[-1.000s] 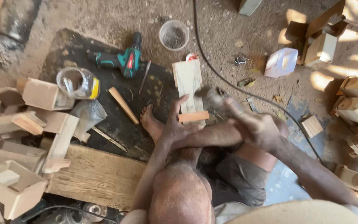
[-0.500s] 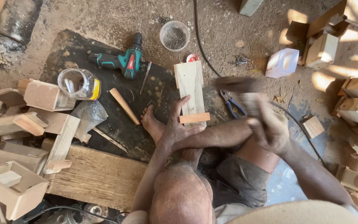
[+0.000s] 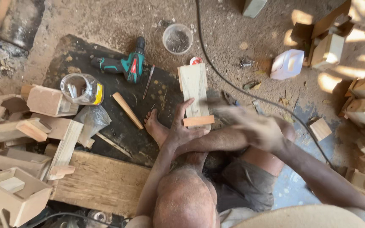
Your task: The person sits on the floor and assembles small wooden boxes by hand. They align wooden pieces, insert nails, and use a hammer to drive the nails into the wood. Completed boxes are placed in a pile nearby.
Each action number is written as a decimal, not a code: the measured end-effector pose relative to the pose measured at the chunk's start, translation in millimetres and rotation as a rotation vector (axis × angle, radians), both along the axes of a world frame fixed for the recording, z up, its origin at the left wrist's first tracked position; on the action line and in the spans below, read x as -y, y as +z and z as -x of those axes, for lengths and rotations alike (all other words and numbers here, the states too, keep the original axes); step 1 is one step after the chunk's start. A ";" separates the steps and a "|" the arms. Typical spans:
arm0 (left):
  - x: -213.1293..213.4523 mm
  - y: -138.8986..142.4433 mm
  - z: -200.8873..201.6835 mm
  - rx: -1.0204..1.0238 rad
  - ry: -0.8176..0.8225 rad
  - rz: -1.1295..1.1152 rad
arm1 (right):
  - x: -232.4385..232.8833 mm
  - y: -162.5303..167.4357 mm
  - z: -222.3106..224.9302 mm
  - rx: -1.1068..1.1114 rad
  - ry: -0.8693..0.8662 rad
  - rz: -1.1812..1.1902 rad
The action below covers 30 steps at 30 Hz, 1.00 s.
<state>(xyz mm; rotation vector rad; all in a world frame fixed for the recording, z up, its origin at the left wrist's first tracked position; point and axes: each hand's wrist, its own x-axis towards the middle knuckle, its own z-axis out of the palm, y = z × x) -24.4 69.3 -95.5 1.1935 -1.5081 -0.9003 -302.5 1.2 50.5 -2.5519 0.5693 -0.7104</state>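
Soft, even daylight overall; bright sun patches at upper right, overexposed on wooden blocks (image 3: 362,109). Sharp focus on ground, strong motion blur on right hand (image 3: 256,128).

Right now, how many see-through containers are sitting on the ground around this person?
2. A clear jar lies on its side left of the green drill; a round plastic tub stands beyond the drill. Others may hide among the wooden boxes.

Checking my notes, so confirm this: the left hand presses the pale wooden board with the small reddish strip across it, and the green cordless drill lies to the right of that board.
One thing is wrong. The head view shows the green cordless drill lying to the left of the pale wooden board, not the right. The left hand does press the board, by the small reddish strip.
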 end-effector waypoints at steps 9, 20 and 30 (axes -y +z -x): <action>-3.2 3.9 -0.6 -0.037 0.020 -0.058 | 1.8 -8.6 8.4 0.389 -0.077 0.096; -3.3 3.0 -0.3 -0.027 0.037 -0.040 | -1.8 -32.2 24.1 0.111 -0.194 -0.029; 6.2 6.3 -1.7 -0.034 0.019 0.026 | 8.4 -4.8 9.9 -0.079 -0.088 0.066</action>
